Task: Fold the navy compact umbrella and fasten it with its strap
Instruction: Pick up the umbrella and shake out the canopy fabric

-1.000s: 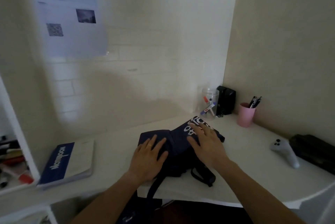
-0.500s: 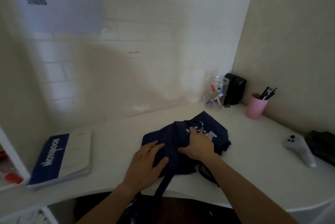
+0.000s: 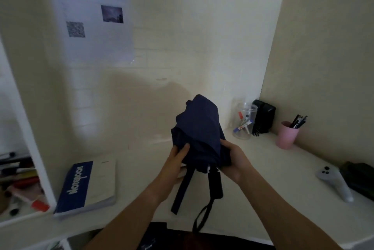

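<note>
The navy compact umbrella (image 3: pixel 199 130) is lifted off the white desk (image 3: pixel 273 170) and stands tip-up between my hands, its canopy gathered loosely. My left hand (image 3: pixel 178 158) grips the left side of the bundled fabric near its lower end. On the right side my right hand (image 3: pixel 233 156) curls round the fabric. The navy strap (image 3: pixel 183 191) hangs straight down, loose. Beside it the black handle (image 3: pixel 215 184) points toward me, with a black wrist loop (image 3: pixel 202 217) dangling below.
A blue and white notebook (image 3: pixel 87 186) lies at the left. A clear jar of markers (image 3: pixel 244 121), a black box (image 3: pixel 264 117) and a pink pen cup (image 3: pixel 287 134) stand at the back right. A grey controller (image 3: pixel 335 180) and a dark case (image 3: pixel 360 178) lie far right.
Both hands went from pressing the umbrella flat on the desk to gripping it and lifting it upright. The strap and handle now hang down below the fabric.
</note>
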Tool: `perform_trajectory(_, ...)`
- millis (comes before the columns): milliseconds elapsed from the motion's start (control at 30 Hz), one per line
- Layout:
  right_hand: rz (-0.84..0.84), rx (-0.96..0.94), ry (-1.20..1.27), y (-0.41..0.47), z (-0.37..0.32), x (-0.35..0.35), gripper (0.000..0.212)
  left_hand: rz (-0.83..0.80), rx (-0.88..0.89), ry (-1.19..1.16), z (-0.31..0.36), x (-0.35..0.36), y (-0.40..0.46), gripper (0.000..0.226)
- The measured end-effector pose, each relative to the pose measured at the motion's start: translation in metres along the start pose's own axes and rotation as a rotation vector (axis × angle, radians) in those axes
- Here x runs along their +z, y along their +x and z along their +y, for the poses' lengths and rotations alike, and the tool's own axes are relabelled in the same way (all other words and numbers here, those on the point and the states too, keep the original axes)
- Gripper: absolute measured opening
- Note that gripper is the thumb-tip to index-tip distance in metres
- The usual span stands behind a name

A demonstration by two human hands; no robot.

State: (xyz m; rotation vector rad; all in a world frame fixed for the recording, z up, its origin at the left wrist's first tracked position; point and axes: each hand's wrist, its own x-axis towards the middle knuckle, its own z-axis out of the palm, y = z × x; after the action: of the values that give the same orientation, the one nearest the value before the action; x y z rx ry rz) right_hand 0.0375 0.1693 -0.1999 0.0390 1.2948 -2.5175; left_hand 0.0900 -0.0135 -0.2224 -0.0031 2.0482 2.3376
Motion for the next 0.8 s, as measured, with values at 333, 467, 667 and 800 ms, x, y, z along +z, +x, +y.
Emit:
perform_trajectory(333, 0.066, -0.177, -0.039, -0.024, -0.019, 0.012, 0.045, 0.013, 0.323, 0.097, 0.017, 0.011, -0.001, 0.093)
perform_trajectory(467, 0.087, -0.112, -0.360, -0.034, -0.030, 0.023, 0.063, 0.074, 0.417, 0.229, 0.023, 0.013, -0.001, 0.087)
perform_trajectory(667, 0.125, -0.202, -0.115, -0.032, -0.019, 0.028, 0.047, -0.024, 0.396, 0.346, 0.044, 0.022, -0.009, 0.095)
perform_trajectory(800, 0.092, -0.153, 0.076, -0.035, -0.018, 0.020, 0.050, -0.005, 0.375, 0.644, 0.069, 0.006, -0.011, 0.059)
